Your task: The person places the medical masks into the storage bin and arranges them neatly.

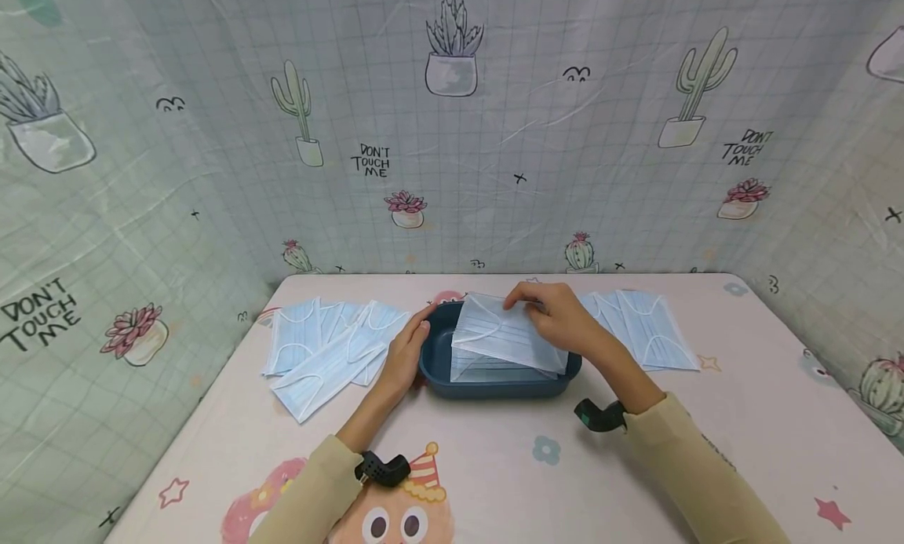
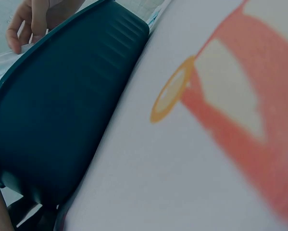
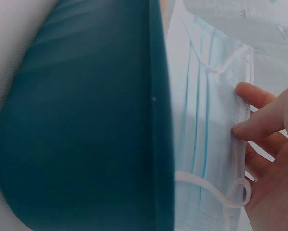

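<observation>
A dark blue plastic bin stands at mid-table with light blue face masks inside. At its left end my left hand rests against the wall and rim, fingers fairly straight. My right hand is over the bin's right side. It pinches the upper edge of a face mask, which leans above another mask in the bin. The right wrist view shows thumb and fingertips at the mask's edge, its white ear loop hanging. Most of the left hand falls outside the left wrist view.
Several face masks lie overlapping left of the bin. More masks lie to its right, partly behind the right hand. A patterned curtain rises behind the pink printed table.
</observation>
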Action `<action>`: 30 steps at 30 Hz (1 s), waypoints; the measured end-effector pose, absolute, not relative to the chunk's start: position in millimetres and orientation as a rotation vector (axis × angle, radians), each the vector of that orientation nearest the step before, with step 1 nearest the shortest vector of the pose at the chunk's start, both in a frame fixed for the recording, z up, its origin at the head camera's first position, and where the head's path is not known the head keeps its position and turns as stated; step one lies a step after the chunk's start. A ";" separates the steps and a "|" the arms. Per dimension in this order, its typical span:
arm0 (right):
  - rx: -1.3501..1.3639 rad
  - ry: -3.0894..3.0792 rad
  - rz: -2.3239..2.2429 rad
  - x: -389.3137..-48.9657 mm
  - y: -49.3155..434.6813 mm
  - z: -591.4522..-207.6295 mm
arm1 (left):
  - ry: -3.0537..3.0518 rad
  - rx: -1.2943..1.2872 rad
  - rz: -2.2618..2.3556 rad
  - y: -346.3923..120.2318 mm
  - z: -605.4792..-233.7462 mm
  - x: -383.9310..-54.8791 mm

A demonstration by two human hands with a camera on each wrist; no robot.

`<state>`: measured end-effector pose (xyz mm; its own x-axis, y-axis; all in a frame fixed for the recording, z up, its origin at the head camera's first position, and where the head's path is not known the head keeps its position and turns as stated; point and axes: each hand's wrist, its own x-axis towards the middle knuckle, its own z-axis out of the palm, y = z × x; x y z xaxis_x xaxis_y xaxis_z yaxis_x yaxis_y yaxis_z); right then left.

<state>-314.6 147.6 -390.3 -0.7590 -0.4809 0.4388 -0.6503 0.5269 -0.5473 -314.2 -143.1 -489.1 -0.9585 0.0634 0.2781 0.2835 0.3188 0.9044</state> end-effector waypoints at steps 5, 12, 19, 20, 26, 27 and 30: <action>0.931 -2.451 1.089 -314.3 149.3 -386.2 | -2.396 -0.313 -1.676 -144.0 -486.8 -312.4; 0.973 -2.535 1.099 -315.4 147.2 -390.0 | -2.429 -0.290 -1.687 -144.5 -486.2 -312.5; 1.062 -2.631 1.081 -316.6 144.2 -397.2 | -2.400 -0.333 -1.715 -143.6 -486.8 -312.6; 1.069 -2.651 1.080 -316.7 144.2 -398.2 | -2.392 -0.333 -1.718 -143.4 -487.0 -313.1; 1.128 -2.731 1.028 -317.0 142.9 -403.7 | -2.409 -0.300 -1.740 -142.2 -487.8 -313.5; 1.136 -2.732 1.020 -316.8 142.6 -404.5 | -2.419 -0.293 -1.746 -141.9 -487.1 -312.8; 1.150 -2.725 0.998 -316.0 141.6 -406.0 | -2.446 -0.273 -1.758 -140.6 -479.7 -307.6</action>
